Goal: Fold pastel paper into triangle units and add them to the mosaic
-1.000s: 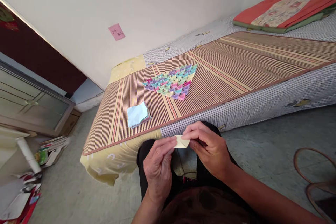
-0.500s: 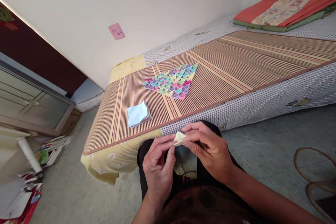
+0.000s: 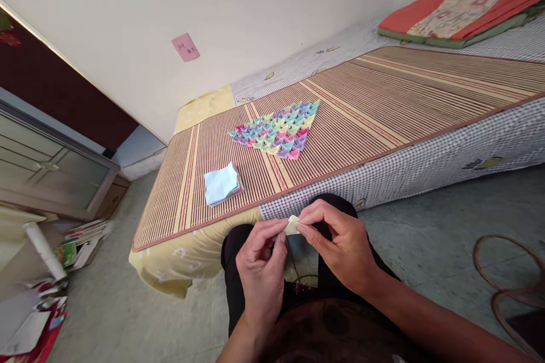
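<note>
Over my lap, a small pale yellow folded paper (image 3: pixel 292 226) is pinched between my two hands. My left hand (image 3: pixel 264 255) grips its left side between thumb and fingers. On the other side, my right hand (image 3: pixel 338 241) holds it with thumb and forefinger, covering part of it. Beyond my hands, several folded paper boats (image 3: pixel 276 130) in pastel colours stand in close rows on the woven mat. To their left lies a stack of square paper sheets (image 3: pixel 221 184), light blue on top.
The striped mat (image 3: pixel 340 108) covers a bed with a checked sheet (image 3: pixel 409 176). A folded orange and floral quilt (image 3: pixel 460 14) rests at the far right. A pink note (image 3: pixel 185 47) is stuck on the wall. A brown cable (image 3: pixel 489 238) loops on the floor at right.
My right fingers have closed in on the paper, which now looks narrower and more folded together. The view has shifted slightly.
</note>
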Available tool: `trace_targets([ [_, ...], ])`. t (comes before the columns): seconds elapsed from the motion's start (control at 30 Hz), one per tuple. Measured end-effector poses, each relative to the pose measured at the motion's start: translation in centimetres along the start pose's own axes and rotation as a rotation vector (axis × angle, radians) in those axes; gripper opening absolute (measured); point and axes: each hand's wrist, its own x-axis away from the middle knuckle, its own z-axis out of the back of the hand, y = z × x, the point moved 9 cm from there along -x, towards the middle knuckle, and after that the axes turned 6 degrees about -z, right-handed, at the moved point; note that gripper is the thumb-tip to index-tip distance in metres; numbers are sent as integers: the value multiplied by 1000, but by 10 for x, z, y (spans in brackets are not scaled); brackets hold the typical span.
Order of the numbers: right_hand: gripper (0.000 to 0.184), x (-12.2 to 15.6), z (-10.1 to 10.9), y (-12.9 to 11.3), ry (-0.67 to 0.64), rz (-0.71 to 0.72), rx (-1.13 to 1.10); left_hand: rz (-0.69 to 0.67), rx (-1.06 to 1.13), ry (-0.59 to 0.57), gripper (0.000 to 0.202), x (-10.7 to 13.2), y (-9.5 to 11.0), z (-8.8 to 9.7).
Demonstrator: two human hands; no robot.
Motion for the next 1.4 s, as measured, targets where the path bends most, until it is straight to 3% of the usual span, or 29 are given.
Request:
trace_targets([
  [0.2, 6, 0, -2, 17, -41, -141, 22, 134, 44, 35, 14, 2, -14, 1],
  [0.33, 7, -3, -8, 20, -136, -187, -19, 156, 9, -22, 15, 1, -16, -2],
  [0.5, 11, -5, -7, 29, -148, -271, -131, 388, 162, -117, 20, 4, -33, -16],
  [0.6, 14, -5, -11, 29, -185, -287, -166, 457, 229, -192, 26, 6, -38, -25],
  [0.73, 18, -7, -18, 27, -235, -274, -153, 476, 259, -187, 27, 8, -43, -27],
  [0.97, 14, -9, -20, 33, -251, -331, -57, 501, 381, 62, 25, 10, -56, -11],
  [1.13, 21, -8, -19, 26, -242, -270, -55, 516, 368, 51, 27, 10, -56, -11],
  [1.27, 24, -9, -17, 24, -247, -242, -14, 487, 291, -36, 28, 4, -50, -13],
  [1.4, 25, -12, -16, 24, -284, -218, 38, 430, 205, -49, 24, -1, -47, -5],
])
